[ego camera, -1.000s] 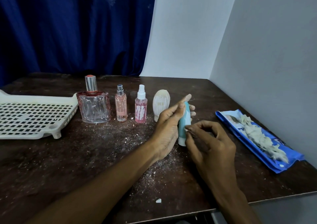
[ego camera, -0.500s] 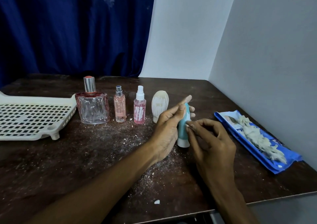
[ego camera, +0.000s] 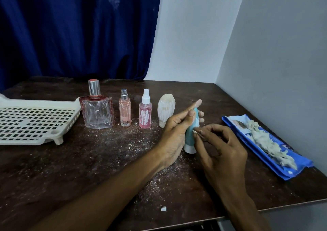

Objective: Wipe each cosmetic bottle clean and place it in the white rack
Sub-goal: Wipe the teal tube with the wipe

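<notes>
A teal tube with a white cap (ego camera: 190, 138) stands cap-down on the dark table. My left hand (ego camera: 177, 131) grips it from the left, index finger stretched up along it. My right hand (ego camera: 219, 145) touches the tube's side with curled fingertips, a small white bit at the nail. Further left stand a white oval bottle (ego camera: 166, 110), a pink spray bottle with a white top (ego camera: 145, 113), a slim pink bottle (ego camera: 125, 110) and a large clear square perfume bottle (ego camera: 97, 110), all smeared with white residue. The white rack (ego camera: 35, 122) lies at the far left with nothing in it.
A blue wipes pack (ego camera: 261, 153) with a crumpled grey-white wipe (ego camera: 265, 140) on top lies at the right by the wall. White crumbs and dust are scattered over the table (ego camera: 88, 168). A blue curtain hangs behind.
My right fingertips have shifted slightly along the tube's side. The tube and my left hand have stayed in place.
</notes>
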Available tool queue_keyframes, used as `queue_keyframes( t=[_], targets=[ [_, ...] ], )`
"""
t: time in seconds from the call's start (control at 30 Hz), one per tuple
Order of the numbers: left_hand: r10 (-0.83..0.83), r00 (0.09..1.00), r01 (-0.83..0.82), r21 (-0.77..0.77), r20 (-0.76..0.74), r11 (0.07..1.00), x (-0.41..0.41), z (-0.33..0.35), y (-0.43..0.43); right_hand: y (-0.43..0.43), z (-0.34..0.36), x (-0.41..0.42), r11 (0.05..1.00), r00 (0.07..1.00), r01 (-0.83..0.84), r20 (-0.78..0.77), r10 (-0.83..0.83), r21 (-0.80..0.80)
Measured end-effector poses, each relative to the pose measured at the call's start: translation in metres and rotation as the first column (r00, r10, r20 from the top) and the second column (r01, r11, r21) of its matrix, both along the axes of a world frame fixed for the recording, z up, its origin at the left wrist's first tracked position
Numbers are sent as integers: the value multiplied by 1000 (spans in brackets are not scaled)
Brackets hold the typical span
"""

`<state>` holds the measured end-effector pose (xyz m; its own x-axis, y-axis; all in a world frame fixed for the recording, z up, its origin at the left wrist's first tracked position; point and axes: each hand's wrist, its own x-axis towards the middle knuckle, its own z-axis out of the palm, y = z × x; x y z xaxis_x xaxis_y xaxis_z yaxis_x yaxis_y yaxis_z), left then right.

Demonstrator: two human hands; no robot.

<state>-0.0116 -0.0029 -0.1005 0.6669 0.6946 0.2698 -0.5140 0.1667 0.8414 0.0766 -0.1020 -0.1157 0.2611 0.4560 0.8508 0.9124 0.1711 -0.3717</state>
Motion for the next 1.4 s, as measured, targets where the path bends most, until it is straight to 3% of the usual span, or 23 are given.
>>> queue_keyframes(
  t=[0.23, 0.43, 0.6, 0.67, 0.73, 0.83, 0.93, 1.07, 1.17, 1.4],
  targets=[
    [-9, 1000, 9, 26, -4, 1000, 0, 1, -2, 0, 2, 2, 998, 999, 51, 5, -51, 28],
    [7, 1000, -7, 19, -9, 1000, 0, 1, -1, 3, 2, -2, 998, 1000, 4, 15, -5, 69],
    [7, 1000, -7, -10, -3, 1000, 0, 1, 2, -3, 0, 1, 998, 998, -58, 39, 58, 6],
    [13, 1000, -12, -59, 14, 998, -1, 1, 4, -5, 2, 2, 999, 998, -49, -40, 49, 16],
    [37, 999, -35, -104, 20, 994, -1, 2, 6, -6, 6, 4, 999, 975, -18, -219, 27, 41],
    [74, 997, -71, -151, 10, 986, 1, 2, 10, -2, 15, 10, 998, 828, -64, -558, 57, 7],
    [80, 997, -80, -171, -7, 982, 0, 2, 12, 6, 26, 16, 986, 704, -159, -706, 84, -42],
    [66, 997, -70, -178, -25, 982, 1, 1, 14, 7, 20, 22, 971, 730, -213, -679, 82, -111],
    [78, 996, -83, -167, -37, 982, 2, 1, 16, 4, 12, 24, 974, 832, -148, -555, 28, -174],
    [71, 996, -78, -181, -44, 980, 3, -1, 18, -2, 9, 22, 972, 947, -136, -314, 70, -193]
  ],
)
